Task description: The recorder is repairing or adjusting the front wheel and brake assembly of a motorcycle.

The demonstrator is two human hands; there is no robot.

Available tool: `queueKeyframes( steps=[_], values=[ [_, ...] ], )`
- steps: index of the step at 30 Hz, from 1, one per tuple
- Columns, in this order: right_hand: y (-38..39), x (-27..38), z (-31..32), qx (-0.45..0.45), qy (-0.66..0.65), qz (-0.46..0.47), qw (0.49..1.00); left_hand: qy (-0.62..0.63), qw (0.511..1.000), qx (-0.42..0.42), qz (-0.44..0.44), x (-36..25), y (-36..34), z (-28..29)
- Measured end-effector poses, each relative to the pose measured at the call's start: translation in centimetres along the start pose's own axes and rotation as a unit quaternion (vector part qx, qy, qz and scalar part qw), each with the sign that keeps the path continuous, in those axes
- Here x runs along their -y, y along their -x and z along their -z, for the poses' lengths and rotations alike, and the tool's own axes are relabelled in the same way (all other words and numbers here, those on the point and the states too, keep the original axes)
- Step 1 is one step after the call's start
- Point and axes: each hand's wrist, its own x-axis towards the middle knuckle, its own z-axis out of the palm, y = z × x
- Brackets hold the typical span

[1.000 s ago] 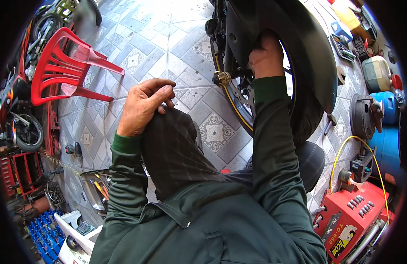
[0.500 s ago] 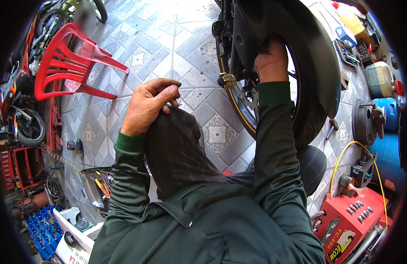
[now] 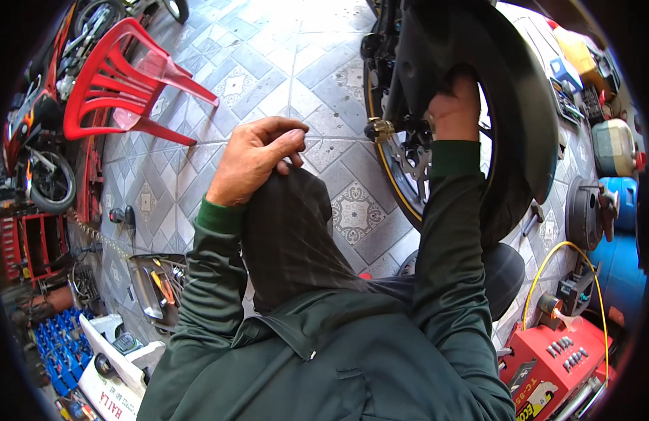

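Note:
My left hand [image 3: 258,158] rests on my raised knee [image 3: 289,210]. Its fingers are curled in, with the thumb close to the index finger; whatever they may hold is too small or hidden to make out. My right hand [image 3: 459,112] reaches in between the dark fender [image 3: 514,105] and the fork side of a motorcycle's front wheel, and its fingers are out of sight behind the black parts. Beside that hand are a brass-coloured axle fitting [image 3: 378,130] and a brake disc [image 3: 412,158]. The black tyre [image 3: 503,203] stands upright beneath the fender.
A red plastic chair [image 3: 121,91] stands at the left, near parked motorcycles [image 3: 51,175]. A tray with tools [image 3: 163,291] lies on the tiled floor [image 3: 268,77]. On the right are a red machine [image 3: 559,358] with a yellow hose, a blue tank [image 3: 619,259] and a hammer [image 3: 531,219].
The whole view has shifted slightly, so the wheel, chair and floor sit further right in the picture. Both hands keep nearly the same pose.

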Motion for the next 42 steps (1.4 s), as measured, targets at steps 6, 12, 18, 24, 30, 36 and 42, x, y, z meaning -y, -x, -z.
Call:
queueKeyframes(
  steps=[6, 12, 18, 24, 30, 36, 42],
  values=[
    [0.3, -2.3, -0.5, 0.065, 0.197, 0.087, 0.974, 0.004, 1.0, 0.007, -0.003, 0.1, 0.2, 0.5],
    [0.2, -1.8, 2.4, 0.079, 0.402, 0.204, 0.889, 0.008, 1.0, 0.01, 0.005, 0.0, 0.4, 0.4],
    [0.8, -0.6, 2.9, 0.045, 0.54, 0.272, 0.795, -0.051, 0.998, 0.018, 0.013, -0.6, 0.5, 0.0],
    [-0.6, -2.7, 1.7, 0.019, 0.504, 0.34, 0.794, -0.051, 0.998, -0.02, 0.009, -0.7, 0.4, -0.4],
    [1.3, -2.4, 0.6, 0.008, 0.394, 0.263, 0.881, -0.087, 0.996, -0.015, 0.007, -0.4, 0.4, -0.9],
    [2.7, -1.1, -0.2, 0.048, 0.754, 0.298, 0.584, -0.073, 0.997, -0.022, 0.025, 0.0, 0.1, -0.6],
    [1.7, -5.5, -0.8, -0.013, 0.761, 0.353, 0.544, -0.108, 0.994, -0.024, 0.026, -0.2, 0.1, -0.7]
  ],
)
